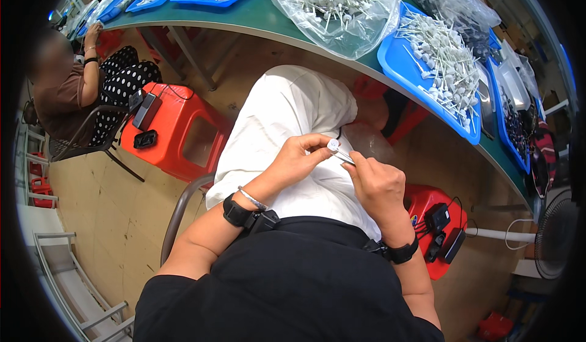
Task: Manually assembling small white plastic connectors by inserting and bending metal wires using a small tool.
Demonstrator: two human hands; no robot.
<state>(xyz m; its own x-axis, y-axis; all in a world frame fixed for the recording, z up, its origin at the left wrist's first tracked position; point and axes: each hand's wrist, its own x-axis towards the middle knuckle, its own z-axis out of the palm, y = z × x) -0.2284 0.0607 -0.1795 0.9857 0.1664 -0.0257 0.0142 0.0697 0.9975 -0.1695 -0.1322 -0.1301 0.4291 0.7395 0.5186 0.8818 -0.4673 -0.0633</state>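
The left hand (296,159) pinches a white knob (333,144), the right hand (379,186) a thin rod (344,156) beside it. At two o'clock, a blue tray (395,62) sits on the desk (241,18).

head-worn fisheye | faces down | near, above left hand (295,160), right hand (379,186)

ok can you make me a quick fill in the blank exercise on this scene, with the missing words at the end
1. The left hand has at its fingertips a small piece with a round top coloured ____.
2. The silvery bangle is on the ____ wrist.
3. The tray just right of the clear bag is coloured ____.
4. The table has a top coloured ____.

Missing words: white; left; blue; green
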